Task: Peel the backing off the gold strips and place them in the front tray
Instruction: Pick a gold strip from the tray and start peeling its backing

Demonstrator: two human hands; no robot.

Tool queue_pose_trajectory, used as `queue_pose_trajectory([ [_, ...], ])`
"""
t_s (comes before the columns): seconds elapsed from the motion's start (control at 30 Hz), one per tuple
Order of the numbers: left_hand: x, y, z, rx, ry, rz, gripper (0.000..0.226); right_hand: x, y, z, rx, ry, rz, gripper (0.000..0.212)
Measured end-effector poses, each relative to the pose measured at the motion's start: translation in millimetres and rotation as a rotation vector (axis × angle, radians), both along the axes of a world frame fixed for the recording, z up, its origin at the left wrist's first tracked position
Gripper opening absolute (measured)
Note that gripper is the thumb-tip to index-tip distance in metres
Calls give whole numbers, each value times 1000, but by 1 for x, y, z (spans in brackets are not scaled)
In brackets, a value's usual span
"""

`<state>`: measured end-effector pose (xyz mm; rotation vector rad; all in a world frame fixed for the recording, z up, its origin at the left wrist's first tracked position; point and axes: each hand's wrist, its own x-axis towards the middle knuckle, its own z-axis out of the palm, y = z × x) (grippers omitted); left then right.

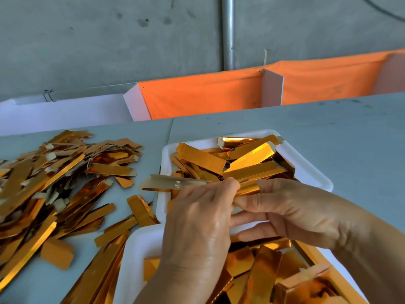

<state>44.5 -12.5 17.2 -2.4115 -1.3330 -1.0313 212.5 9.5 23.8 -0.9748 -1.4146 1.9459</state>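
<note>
Fingers of left hand (197, 218) and right hand (285, 211) are pinching one gold strip (247, 188) mid-frame over far tray (315, 170) edge; bare bench (328, 128) lying upper right.

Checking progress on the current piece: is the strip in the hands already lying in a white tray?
No: both the left hand and right hand hold the gold strip in the air above the trays.

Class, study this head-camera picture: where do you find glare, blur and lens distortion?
Head view: glare flares off the gold strips in the far tray; the strip held by the left hand and right hand is motion-blurred; the loose pile softens toward the left edge; the table edge slants from wide-angle distortion.
</note>
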Motion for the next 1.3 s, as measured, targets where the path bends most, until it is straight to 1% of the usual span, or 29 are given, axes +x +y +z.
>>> queue_pose_trajectory([
  [0.07, 0, 1, -1, -89, -51, -6, 24, 4, 0, 1, 10, -18, 6, 33],
  [0.1, -1, 2, -3, -136, -84, 2, 32, 6, 0, 2, 24, -25, 1, 33],
  [0.17, -4, 5, -6, -193, -103, 11, 45, 12, 1, 5, 78, -46, -34, 27],
  [0.23, -5, 7, -5, -244, -140, -31, 45, 15, 2, 8, 146, -74, -83, 19],
  [0.37, -4, 6, -2, -292, -231, -90, 45, 16, 3, 9, 288, -135, -148, 21],
  [0.47, -4, 4, -2, -251, -185, -104, 45, 15, 3, 9, 346, -170, -181, 25],
  [0.57, -4, 5, -5, -205, -112, -97, 44, 15, 0, 12, 315, -133, -162, 30],
  [0.67, -5, 6, -7, -191, -91, -104, 45, 17, -1, 13, 228, -33, -198, 36],
  [0.73, -5, 5, -4, -234, -161, -120, 44, 19, 0, 13, 190, 25, -267, 36],
  [0.83, -6, 5, -3, -295, -263, -150, 45, 20, 2, 11, 168, 79, -376, 22],
  [0.93, -7, 6, -4, -336, -321, -176, 45, 19, 5, 8, 128, 94, -455, 30],
  [0.97, -7, 6, -4, -343, -320, -185, 45, 18, 5, 7, 114, 94, -464, 30],
  [1.17, -10, 7, -5, -404, -393, -225, 44, 16, 7, 7, 51, 124, -439, 13],
  [1.23, -12, 7, -5, -418, -375, -222, 44, 16, 7, 7, 29, 130, -429, 13],
  [1.3, -12, 7, -5, -435, -349, -223, 45, 15, 6, 8, 7, 121, -409, 17],
])
